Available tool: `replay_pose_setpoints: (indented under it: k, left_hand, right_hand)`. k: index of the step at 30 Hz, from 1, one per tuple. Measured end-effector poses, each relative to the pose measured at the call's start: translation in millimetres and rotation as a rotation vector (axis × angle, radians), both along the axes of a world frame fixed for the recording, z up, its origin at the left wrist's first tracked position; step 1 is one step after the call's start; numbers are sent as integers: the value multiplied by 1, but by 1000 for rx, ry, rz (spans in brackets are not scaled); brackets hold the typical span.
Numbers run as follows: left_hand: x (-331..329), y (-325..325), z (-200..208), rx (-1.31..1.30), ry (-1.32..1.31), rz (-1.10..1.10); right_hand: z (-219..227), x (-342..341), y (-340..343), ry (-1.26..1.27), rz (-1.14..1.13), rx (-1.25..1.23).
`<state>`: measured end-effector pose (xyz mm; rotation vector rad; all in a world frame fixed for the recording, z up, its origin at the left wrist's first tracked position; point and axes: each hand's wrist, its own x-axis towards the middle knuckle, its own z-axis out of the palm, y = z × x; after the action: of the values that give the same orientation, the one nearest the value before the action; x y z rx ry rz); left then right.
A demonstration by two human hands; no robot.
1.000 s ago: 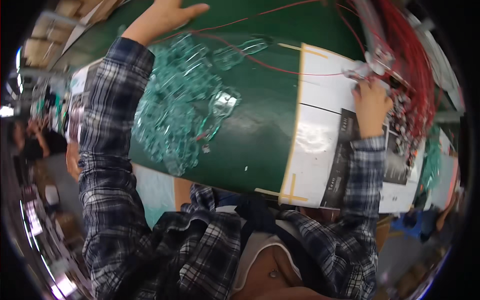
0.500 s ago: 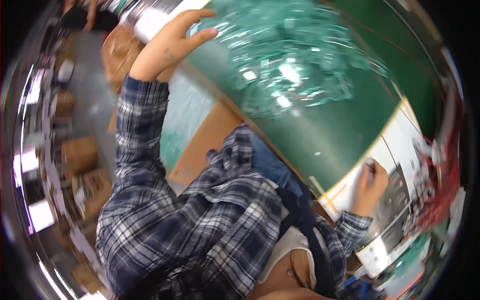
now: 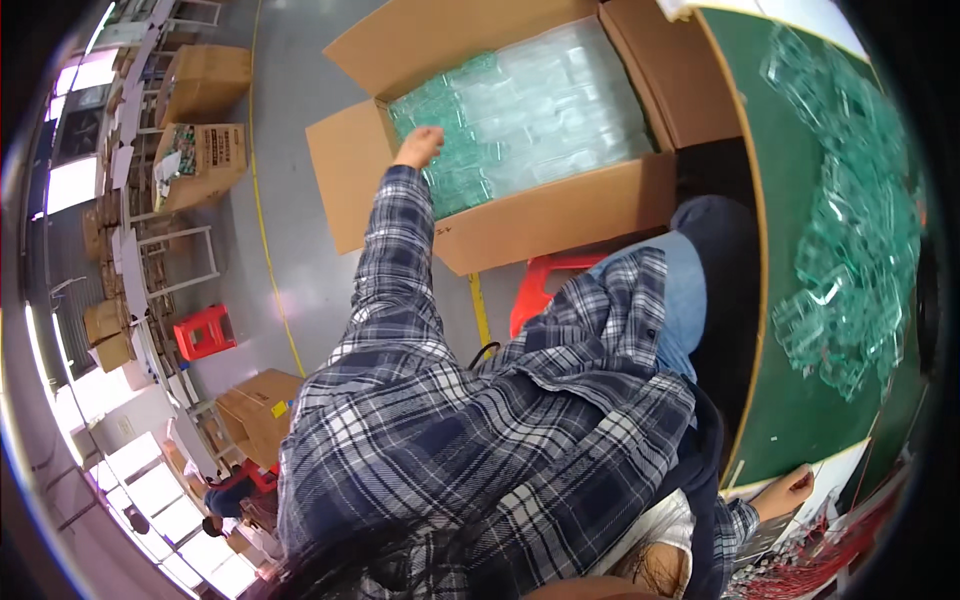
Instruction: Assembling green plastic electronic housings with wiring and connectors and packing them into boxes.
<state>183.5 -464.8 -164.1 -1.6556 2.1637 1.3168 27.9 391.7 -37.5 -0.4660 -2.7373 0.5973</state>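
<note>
Left hand over the open carton, right hand at the tabletop

Left hand [image 3: 420,147]: at the end of a stretched-out arm, fingers loosely curled. Cannot tell whether it grips anything or merely touches what lies below.

Right hand [image 3: 785,492]: well apart from the left, above the white sheet [image 3: 838,475] by the tabletop [image 3: 800,435] edge; fingers bent inward, contents of the grasp not discernible.

Green plastic pieces [image 3: 455,165]: packed in rows directly under and just right of the left hand, inside the carton [image 3: 655,185]. Farther right, paler plastic pieces [image 3: 560,95] fill the rest. Tight rows probably save room and keep the pieces from sliding; the flaps are folded outward, which presumably leaves the top reachable.

A loose green pile [image 3: 850,250] lies on the tabletop beyond the right hand, likely spread so that single pieces come away easily.

Around: red wires [image 3: 835,550] beside the right hand, on its outer side. A red stool [image 3: 540,290] is partly hidden between carton and body. Obstacles: the left flap [image 3: 345,180] juts out beside the left hand; the jeans-clad leg [image 3: 690,275] sits between carton and tabletop.
</note>
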Motion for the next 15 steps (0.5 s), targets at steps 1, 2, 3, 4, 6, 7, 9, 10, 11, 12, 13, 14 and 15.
replay_pose_setpoints:
  k: [1, 2, 3, 4, 6, 7, 9, 10, 11, 12, 13, 14, 15]
  left_hand:
    - [7, 5, -22, 11, 3, 6]
    - [11, 7, -41, -75, -10, -51]
    - [5, 13, -60, -143, -23, -116]
    - [-7, 25, -78, -157, -6, -153]
    - [-38, 36, -106, -262, -7, -211]
    - [-51, 16, -104, -427, -27, -272]
    - [-80, -26, -97, -463, -94, -314]
    - [-97, -35, -99, -503, -155, -335]
    - [-111, -47, -99, -488, -150, -346]
    - [-122, -60, -97, -529, -176, -366]
    - [-129, -61, -100, -550, -209, -387]
    - [-134, -60, -103, -520, -210, -400]
    - [-140, -77, -98, -567, -204, -401]
  right_hand:
    - [6, -3, 12, -6, -21, 47]
    - [9, -8, 22, 5, -32, 48]
    - [17, -13, 32, 13, -32, 68]
    - [32, -14, 46, 19, -30, 104]
    - [60, -18, 68, 14, -27, 197]
    - [61, -11, 59, 10, -39, 206]
    - [69, 4, 38, -26, -40, 261]
    - [80, 6, 36, -62, -41, 300]
    - [86, 8, 31, -63, -52, 317]
    - [91, 11, 28, -96, -71, 338]
    - [112, 10, 32, -137, -87, 377]
    - [134, 9, 35, -147, -95, 407]
    - [134, 17, 26, -165, -124, 400]
